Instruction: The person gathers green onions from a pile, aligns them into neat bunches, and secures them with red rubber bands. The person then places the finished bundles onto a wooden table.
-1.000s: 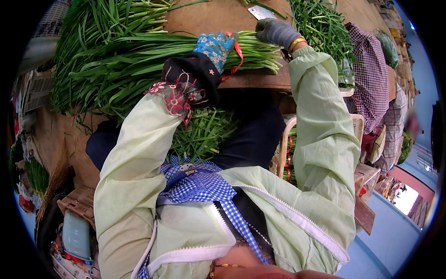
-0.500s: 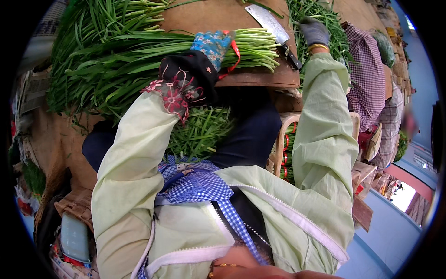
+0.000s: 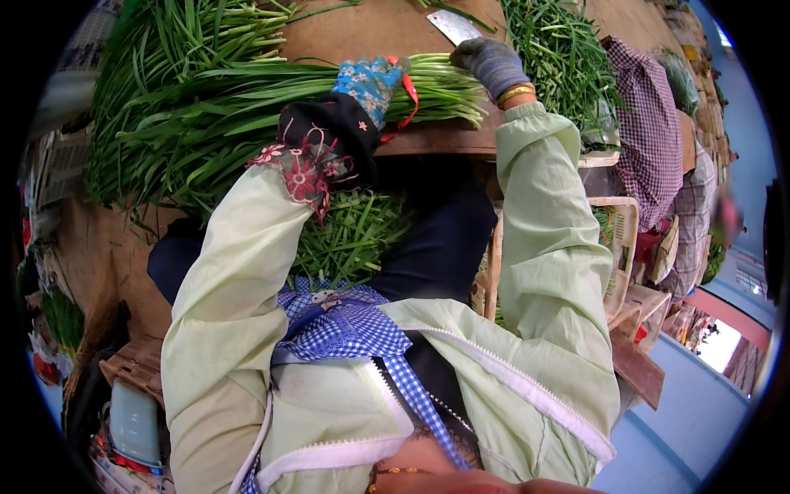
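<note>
My left hand point(image 3: 366, 86), in a blue flowered glove, is closed around a bundle of garlic chives point(image 3: 222, 107) on a brown board. A red tie point(image 3: 409, 99) hangs at this hand, its upper end by the fingers. The pale stem ends point right. Over those ends is my right hand point(image 3: 490, 66) in a grey glove, its fingers curled down; what they hold, if anything, is hidden. Beyond it lies a cleaver, its blade point(image 3: 453, 26) partly showing and its handle covered by the right hand and wrist.
More chives point(image 3: 222, 25) lie at the far left, and a loose green pile point(image 3: 555, 66) is right of the board point(image 3: 362, 33). Cut leaves point(image 3: 354, 235) rest in my lap. A plastic crate point(image 3: 625, 247) stands by my right arm. Checked cloth point(image 3: 650, 132) is farther right.
My right hand has moved left from the loose green pile to the stem ends, covering the cleaver's handle. The left hand stays on the bundle, with only a slight shift.
</note>
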The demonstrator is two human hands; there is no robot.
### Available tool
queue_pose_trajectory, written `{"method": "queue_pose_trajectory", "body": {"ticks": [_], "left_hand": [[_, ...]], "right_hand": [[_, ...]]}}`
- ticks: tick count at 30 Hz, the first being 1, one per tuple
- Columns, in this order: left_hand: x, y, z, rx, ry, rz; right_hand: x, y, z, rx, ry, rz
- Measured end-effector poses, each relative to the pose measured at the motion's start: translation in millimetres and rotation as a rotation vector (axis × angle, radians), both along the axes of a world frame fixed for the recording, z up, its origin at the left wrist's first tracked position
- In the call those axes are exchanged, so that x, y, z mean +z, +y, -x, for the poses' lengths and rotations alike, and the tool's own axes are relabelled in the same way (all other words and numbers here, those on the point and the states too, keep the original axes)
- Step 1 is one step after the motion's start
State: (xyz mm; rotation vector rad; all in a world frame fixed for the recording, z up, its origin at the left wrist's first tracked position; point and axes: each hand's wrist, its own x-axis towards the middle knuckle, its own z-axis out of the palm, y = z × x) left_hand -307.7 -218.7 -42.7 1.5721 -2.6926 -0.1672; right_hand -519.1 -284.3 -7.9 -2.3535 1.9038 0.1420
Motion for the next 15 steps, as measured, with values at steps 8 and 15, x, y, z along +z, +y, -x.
{"method": "queue_pose_trajectory", "body": {"ticks": [8,15], "left_hand": [[-7.0,-2.6,-2.5,-0.017,0.017,0.017],[-3.6,-1.5,2.3,-0.016,0.039,0.009]], "right_hand": [[-5.5,-10.2,-5.2,0.125,0.109,-0.077],[-18.7,-6.6,79.0,-0.103,-0.176,0.544]]}}
